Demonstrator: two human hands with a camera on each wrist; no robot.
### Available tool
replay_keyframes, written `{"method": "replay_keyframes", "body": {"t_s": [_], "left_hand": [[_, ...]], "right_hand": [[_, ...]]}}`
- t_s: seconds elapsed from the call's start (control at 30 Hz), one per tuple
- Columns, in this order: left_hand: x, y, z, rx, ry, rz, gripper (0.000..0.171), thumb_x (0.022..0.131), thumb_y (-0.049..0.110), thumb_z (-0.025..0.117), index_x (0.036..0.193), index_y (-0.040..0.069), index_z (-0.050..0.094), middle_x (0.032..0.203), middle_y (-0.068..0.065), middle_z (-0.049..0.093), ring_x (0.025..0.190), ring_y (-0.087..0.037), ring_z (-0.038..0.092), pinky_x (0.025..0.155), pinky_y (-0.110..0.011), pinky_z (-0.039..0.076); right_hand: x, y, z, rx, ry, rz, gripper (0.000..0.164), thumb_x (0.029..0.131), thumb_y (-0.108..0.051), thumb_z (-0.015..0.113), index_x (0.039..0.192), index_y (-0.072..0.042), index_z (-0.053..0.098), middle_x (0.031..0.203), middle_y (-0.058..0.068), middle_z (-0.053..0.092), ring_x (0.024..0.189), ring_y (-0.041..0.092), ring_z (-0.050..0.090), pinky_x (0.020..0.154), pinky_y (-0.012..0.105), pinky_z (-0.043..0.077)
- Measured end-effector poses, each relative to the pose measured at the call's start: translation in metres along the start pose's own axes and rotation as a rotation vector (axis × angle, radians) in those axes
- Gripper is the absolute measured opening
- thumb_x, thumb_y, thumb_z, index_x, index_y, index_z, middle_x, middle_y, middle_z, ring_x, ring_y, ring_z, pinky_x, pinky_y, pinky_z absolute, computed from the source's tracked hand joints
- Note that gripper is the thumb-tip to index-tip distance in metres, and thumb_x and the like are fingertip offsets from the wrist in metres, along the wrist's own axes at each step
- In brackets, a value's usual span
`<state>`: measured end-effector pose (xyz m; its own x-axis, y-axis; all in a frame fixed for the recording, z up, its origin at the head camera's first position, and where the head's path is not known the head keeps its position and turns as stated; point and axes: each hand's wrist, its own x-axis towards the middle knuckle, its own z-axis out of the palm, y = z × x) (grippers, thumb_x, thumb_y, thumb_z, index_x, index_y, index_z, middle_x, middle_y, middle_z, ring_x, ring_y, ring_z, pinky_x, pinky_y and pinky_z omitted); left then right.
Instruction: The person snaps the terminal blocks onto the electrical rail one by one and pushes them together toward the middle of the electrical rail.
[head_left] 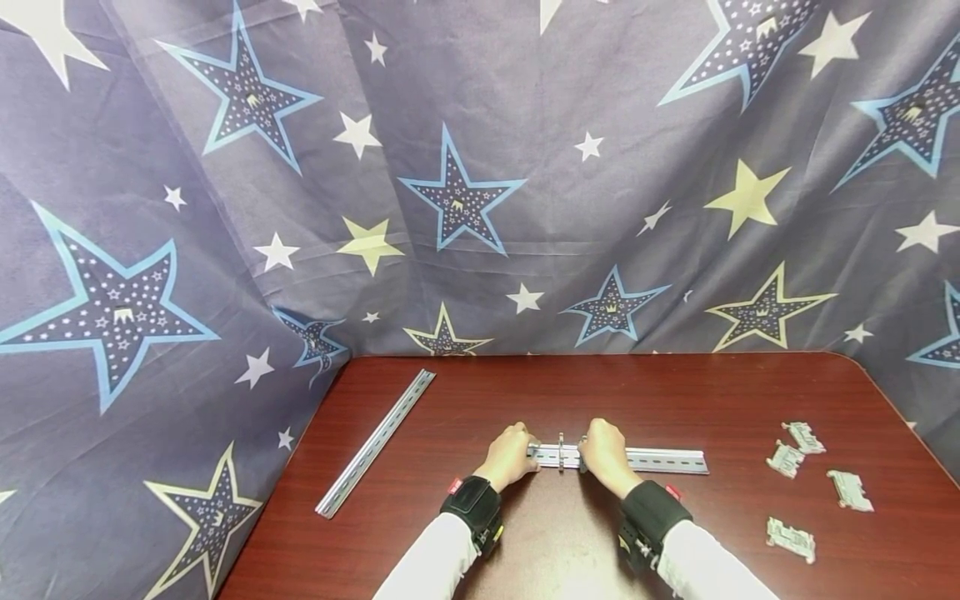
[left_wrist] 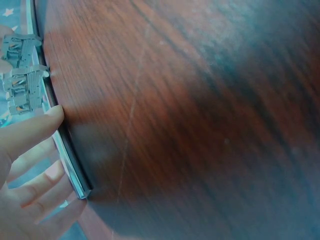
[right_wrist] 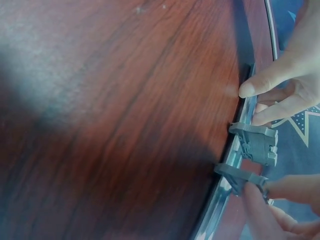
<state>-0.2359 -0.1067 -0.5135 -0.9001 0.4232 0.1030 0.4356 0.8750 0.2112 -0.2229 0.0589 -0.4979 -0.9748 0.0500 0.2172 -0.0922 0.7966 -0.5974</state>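
Silvery slotted metal forms the rail (head_left: pixel 667 461), which lies near the middle of the table (head_left: pixel 555 392), its long axis running left to right before the person, the right end slightly nearer. The left hand (head_left: pixel 510 457) pinches the left end, thumb on the near edge, the other fingers spread along the far side. The right hand (head_left: pixel 606 454) pinches a grey block (right_wrist: pixel 229 171) at the rail between thumb and finger. Between the 2 hands, a 2nd block (head_left: pixel 561 451) stands on edge, crosswise to the rail.

Well apart at left, a spare rail (head_left: pixel 375 446) slants from near left to far right. At right, 4 loose blocks (head_left: pixel 791 539) lie scattered at differing angles, 2 of them close together.

Reddish-brown wood grain covers the tabletop, with pale glare toward the person. Grey-purple cloth (head_left: pixel 525 92), printed with blue-edged, yellow and white stars, hangs in folds behind and at left.
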Motion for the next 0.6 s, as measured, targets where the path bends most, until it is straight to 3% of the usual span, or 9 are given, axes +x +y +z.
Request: {"method": "replay_keyframes", "body": {"t_s": [0.37,0.6], "left_hand": [[0.0000,-0.0001,0.0008,-0.010,-0.002,-0.005,0.030,0.059,0.019,0.079,0.087,0.012,0.071,0.078,0.000,0.053,0.077,-0.018,0.054,0.060,-0.027,0.045],[0.0010,-0.0024,0.0039,-0.002,0.002,0.001,0.029,0.059,0.020,0.079,0.086,0.012,0.071,0.077,0.000,0.053,0.077,-0.018,0.054,0.061,-0.027,0.045]], "right_hand": [[0.0041,-0.0069,-0.0036,-0.052,-0.027,0.006,0.005,0.061,0.003,0.060,0.061,0.003,0.055,0.064,0.019,0.060,0.065,0.037,0.059,0.061,0.043,0.046],[0.0067,-0.0092,0.0011,-0.068,-0.026,0.032,0.005,0.063,0.007,0.053,0.060,0.004,0.055,0.068,0.023,0.061,0.065,0.039,0.060,0.055,0.044,0.047]]}}
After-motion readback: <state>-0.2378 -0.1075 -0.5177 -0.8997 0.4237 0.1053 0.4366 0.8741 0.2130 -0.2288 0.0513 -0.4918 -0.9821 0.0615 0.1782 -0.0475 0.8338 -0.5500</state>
